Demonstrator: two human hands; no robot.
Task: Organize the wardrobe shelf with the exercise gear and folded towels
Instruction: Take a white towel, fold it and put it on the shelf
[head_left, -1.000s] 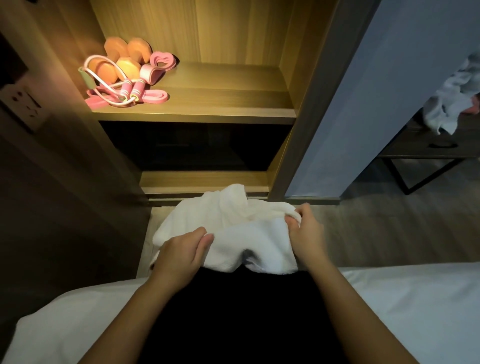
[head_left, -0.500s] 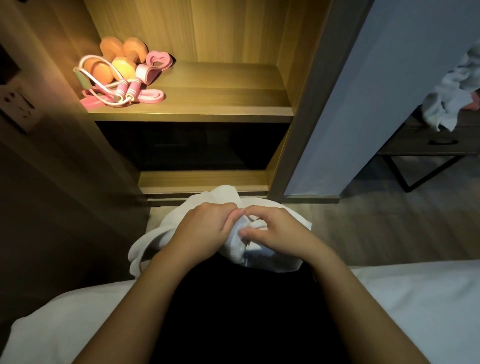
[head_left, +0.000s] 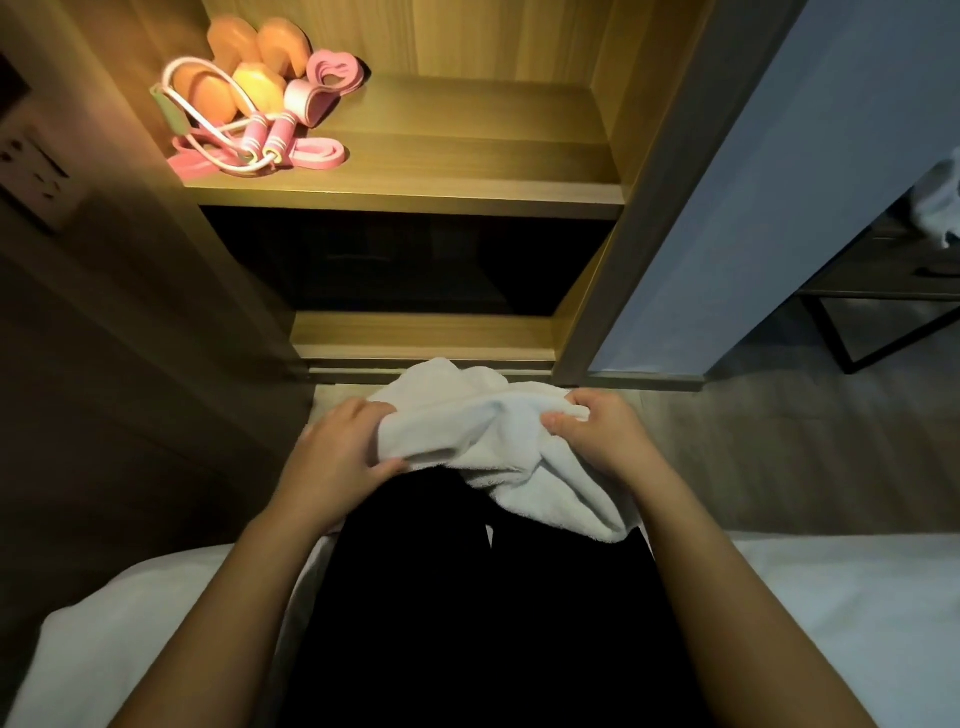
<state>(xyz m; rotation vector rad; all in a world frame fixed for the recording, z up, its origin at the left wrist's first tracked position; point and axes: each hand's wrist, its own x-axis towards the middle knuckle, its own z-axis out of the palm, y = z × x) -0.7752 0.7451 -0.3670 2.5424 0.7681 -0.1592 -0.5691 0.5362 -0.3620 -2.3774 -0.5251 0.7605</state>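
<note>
A crumpled white towel (head_left: 498, 447) lies over my dark lap, in front of the open wardrobe. My left hand (head_left: 337, 457) grips its left edge, thumb under the fold. My right hand (head_left: 597, 441) pinches its upper right edge, and a loose end hangs down on the right. On the lit wooden shelf (head_left: 467, 156), at its left end, sit orange dumbbells (head_left: 249, 62), a pink skipping rope (head_left: 260, 140) and pink resistance bands (head_left: 332, 73).
A dark compartment (head_left: 405, 260) lies under the lit shelf, with a lower wooden ledge (head_left: 421, 338) below it. A blue-grey wardrobe door (head_left: 753, 182) stands open on the right. Beyond it is a dark table (head_left: 883, 270). White bedding (head_left: 857, 597) spreads around me.
My hands met at the middle of the towel half a second ago, then moved apart. They now hold it by its left and right edges, spread wider.
</note>
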